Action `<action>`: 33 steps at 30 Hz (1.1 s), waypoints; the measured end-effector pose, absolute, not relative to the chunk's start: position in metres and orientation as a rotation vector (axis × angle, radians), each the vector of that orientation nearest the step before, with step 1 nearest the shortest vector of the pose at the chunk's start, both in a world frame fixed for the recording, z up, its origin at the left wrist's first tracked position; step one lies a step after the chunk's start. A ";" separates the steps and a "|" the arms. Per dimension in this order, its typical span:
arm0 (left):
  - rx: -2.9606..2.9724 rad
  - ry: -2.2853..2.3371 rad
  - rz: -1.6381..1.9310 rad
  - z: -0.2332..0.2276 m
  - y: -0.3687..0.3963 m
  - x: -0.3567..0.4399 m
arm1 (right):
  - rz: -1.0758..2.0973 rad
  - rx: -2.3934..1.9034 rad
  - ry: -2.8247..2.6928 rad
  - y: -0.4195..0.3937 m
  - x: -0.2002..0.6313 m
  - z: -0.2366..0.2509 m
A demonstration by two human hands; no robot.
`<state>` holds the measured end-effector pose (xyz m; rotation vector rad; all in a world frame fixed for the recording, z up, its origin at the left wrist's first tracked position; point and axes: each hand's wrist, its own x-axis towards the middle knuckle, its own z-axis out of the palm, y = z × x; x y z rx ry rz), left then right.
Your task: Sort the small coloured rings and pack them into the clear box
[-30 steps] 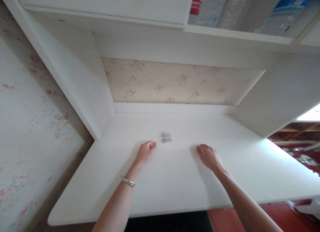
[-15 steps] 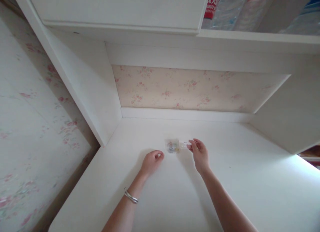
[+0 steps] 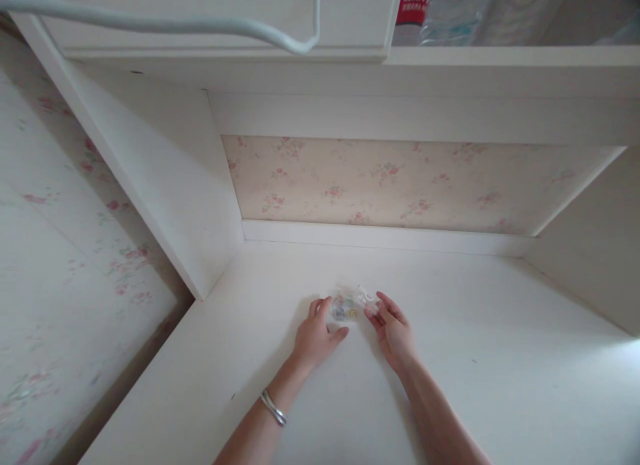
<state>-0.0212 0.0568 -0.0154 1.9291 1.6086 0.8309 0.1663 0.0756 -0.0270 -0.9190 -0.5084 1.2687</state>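
Note:
A small clear plastic case or bag (image 3: 344,309) with little coloured pieces inside lies on the white desktop (image 3: 320,398). My left hand (image 3: 317,331), a silver bangle on its wrist, is at the left side of it, thumb and fingers spread apart. Between the fingers of my right hand (image 3: 393,328) is a small clear and white plastic packet (image 3: 367,297), tilted up just beside the right edge of the bag. What the packet contains is too small to make out.
White side panels and a back strip enclose the desk, with floral wallpaper (image 3: 320,181) behind. Overhead is a shelf (image 3: 475,55) with plastic-wrapped bottles (image 3: 455,15) and a cabinet front. A white cable (image 3: 175,23) crosses the upper left, close to the camera.
My left hand has moved right and opened beside the bag. My right hand has brought the packet slightly left and tilted it. The view has shifted, and a white cable now shows.

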 end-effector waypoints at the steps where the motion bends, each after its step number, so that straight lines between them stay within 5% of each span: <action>1: 1.944 1.615 0.838 -0.016 0.060 -0.015 | 1.285 -0.912 -0.502 0.075 0.166 -0.026; 33: 1.900 1.432 0.979 -0.008 0.047 -0.010 | 1.413 -0.858 -0.620 0.060 0.159 -0.004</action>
